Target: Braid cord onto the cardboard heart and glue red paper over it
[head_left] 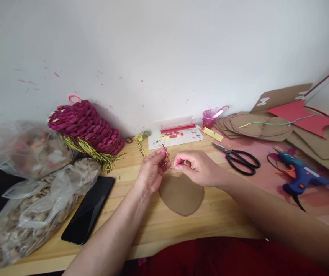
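Over the table's middle, my left hand (152, 171) pinches a thin yellow string (167, 156) between thumb and fingers, with a small dark end sticking up. Close beside it, my right hand (197, 167) is closed with thumb and forefinger pinched on the same string. Beneath both hands lies a brown cardboard heart (181, 195) with a reddish edge, its top partly hidden. Behind my left hand, more yellow yarn (140, 145) trails over the wood beside a small green piece.
At left are a magenta pinecone-like craft bundle (88, 128), a clear bag (42, 214) of brown pieces and a black phone (88, 211). At right lie scissors (240, 159), a blue glue gun (303, 176) and stacked cardboard hearts (247, 124). A white sheet (153, 143) holds small stars.
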Available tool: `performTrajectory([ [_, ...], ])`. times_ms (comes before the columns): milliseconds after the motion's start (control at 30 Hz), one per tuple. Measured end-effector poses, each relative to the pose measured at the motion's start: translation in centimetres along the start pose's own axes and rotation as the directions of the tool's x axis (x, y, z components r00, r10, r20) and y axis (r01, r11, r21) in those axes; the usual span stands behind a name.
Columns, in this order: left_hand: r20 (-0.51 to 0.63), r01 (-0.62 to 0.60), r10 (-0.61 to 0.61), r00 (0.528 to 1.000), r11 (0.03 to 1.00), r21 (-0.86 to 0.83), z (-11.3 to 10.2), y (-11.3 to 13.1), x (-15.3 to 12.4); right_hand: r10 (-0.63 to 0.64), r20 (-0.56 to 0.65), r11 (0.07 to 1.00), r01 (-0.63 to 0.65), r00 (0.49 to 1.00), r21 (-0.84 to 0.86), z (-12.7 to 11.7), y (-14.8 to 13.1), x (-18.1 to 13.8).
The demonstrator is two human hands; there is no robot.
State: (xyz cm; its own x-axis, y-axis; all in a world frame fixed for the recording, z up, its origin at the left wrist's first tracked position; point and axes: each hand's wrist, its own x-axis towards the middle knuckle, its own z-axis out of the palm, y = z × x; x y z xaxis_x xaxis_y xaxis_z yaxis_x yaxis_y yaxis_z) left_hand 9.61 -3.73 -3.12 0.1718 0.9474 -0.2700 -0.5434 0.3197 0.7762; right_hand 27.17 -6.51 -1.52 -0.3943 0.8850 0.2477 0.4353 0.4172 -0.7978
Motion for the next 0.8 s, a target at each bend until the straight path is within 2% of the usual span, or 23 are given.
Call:
performTrajectory([
  [100, -0.007, -0.009, 0.009, 1.000, 1.000, 0.011, 0.0, 0.3, 0.1, 0.043, -0.079, 0.992, -0.033, 0.996, 0.120, 0.0, 0.2, 0.1],
  [200, -0.011, -0.011, 0.011, 1.000, 1.000, 0.018, 0.0, 0.4, 0.1, 0.089, -0.164, 0.935, -0.026, 0.982, 0.353, -0.1, 0.5, 0.2],
  [267, 0.028, 0.009, -0.010, 1.000, 0.999, 0.040, 0.0, 0.2, 0.1, 0.108, -0.157, 0.840, -0.006, 0.982, 0.543, -0.1, 0.4, 0.3],
  [367, 0.108, 0.020, -0.028, 0.994, 0.996, 0.082, 0.0, -0.1, -0.1, 0.100, -0.069, 0.628, -0.009, 0.993, 0.778, 0.0, 0.2, 0.4],
  [433, 0.128, 0.006, -0.019, 0.992, 0.995, 0.102, 0.0, -0.3, -0.2, 0.097, -0.008, 0.495, -0.041, 0.995, 0.868, -0.1, 0.0, 0.5],
  [500, 0.130, -0.004, -0.012, 0.991, 0.992, 0.123, 0.0, -0.3, -0.4, 0.116, 0.010, 0.412, -0.057, 0.993, 0.910, -0.2, 0.1, 0.6],
  [567, 0.129, -0.004, -0.015, 0.992, 0.989, 0.147, 0.2, -0.3, -0.5, 0.157, -0.023, 0.382, -0.039, 0.987, 0.923, -0.5, 0.2, 0.7],
  [800, 0.140, -0.008, -0.020, 0.990, 0.980, 0.199, 0.5, -0.4, -0.7, 0.233, -0.118, 0.399, 0.016, 0.965, 0.917, -1.3, 0.5, 0.9],
])
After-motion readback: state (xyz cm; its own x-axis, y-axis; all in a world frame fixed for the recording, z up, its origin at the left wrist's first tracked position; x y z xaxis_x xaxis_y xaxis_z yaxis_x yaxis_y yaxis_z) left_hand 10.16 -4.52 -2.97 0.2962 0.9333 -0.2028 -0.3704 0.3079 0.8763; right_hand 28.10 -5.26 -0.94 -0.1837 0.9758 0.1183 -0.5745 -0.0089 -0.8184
